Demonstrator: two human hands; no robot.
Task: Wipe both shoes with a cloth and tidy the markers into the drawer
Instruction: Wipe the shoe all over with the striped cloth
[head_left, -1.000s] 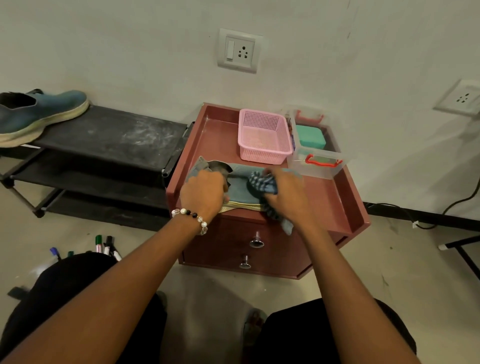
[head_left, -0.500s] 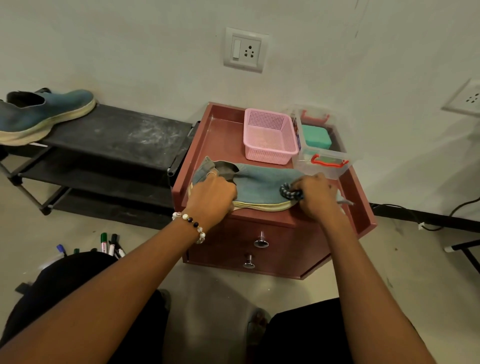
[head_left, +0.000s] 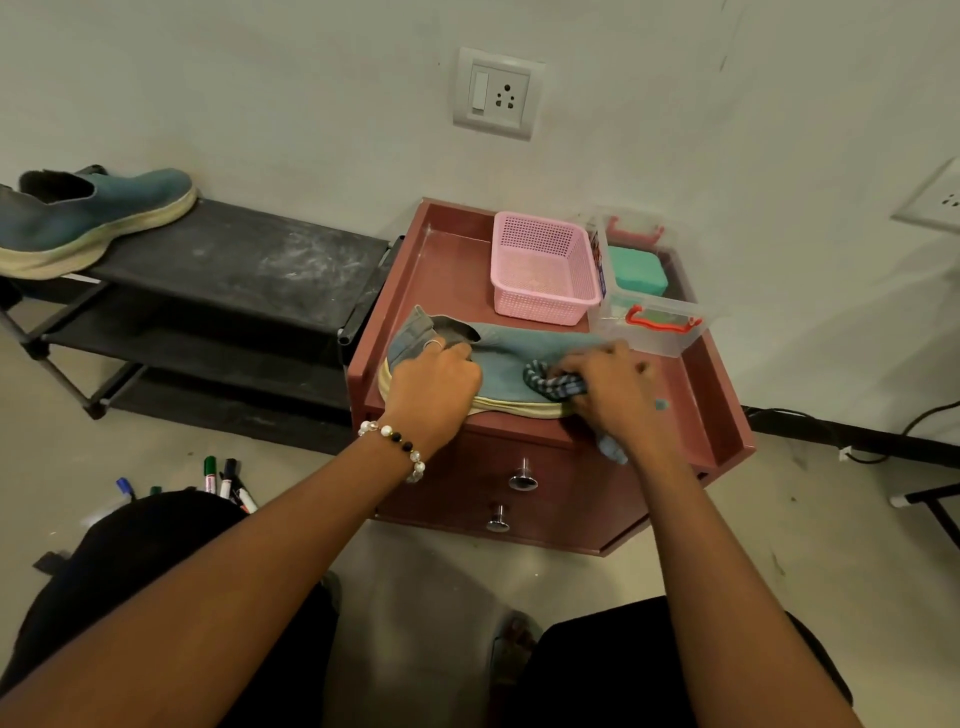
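A blue-green shoe (head_left: 511, 358) with a cream sole lies on top of the maroon drawer cabinet (head_left: 727, 415). My left hand (head_left: 434, 387) grips the shoe at its heel end. My right hand (head_left: 615, 384) holds a bunched checked cloth (head_left: 550, 383) against the shoe's toe half, and a tail of the cloth hangs below my wrist. The second shoe (head_left: 88, 218) rests on the black rack at far left. Several markers (head_left: 223, 478) lie on the floor by my left knee. Both drawers, with metal knobs (head_left: 522, 475), are closed.
A pink basket (head_left: 540, 270) and a clear box (head_left: 647, 296) with a teal item stand at the back of the cabinet top. The black shoe rack (head_left: 234, 270) adjoins the cabinet's left side. Cables run along the wall at right.
My right hand with the cloth went right to the shoe's toe, then came back left onto its upper. My left hand has kept its hold on the heel.
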